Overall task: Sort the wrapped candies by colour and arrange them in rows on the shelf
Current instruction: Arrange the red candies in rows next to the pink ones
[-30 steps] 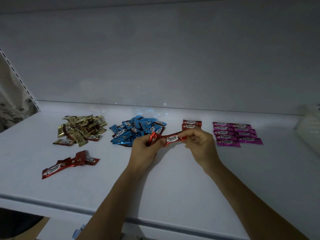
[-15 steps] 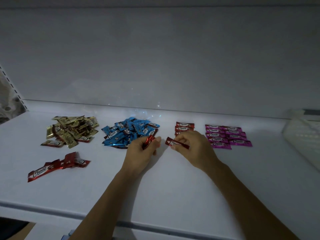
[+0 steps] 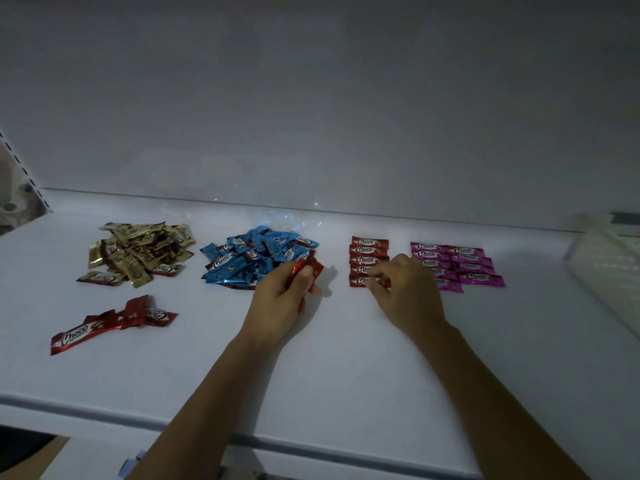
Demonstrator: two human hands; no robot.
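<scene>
the left hand [image 3: 284, 299], just left of centre, is closed round a small bunch of red candies [image 3: 307, 270], held as stock beside the blue heap [image 3: 256, 259]. the right hand [image 3: 405, 292], right of centre, has its fingers curled down onto the front red candy [image 3: 363, 281], pinching its end as far as i can tell, i'd say to square it under the red row [image 3: 369, 251] so the column reads straight. the pink rows [image 3: 464, 261] further right look finished, two columns side by side. the gold heap [image 3: 142, 252] at middle left is a loose pile, not yet laid out. a red strip [image 3: 110, 322] of joined candies lies below it on the shelf [image 3: 346, 358], probably waiting to be torn apart.
</scene>
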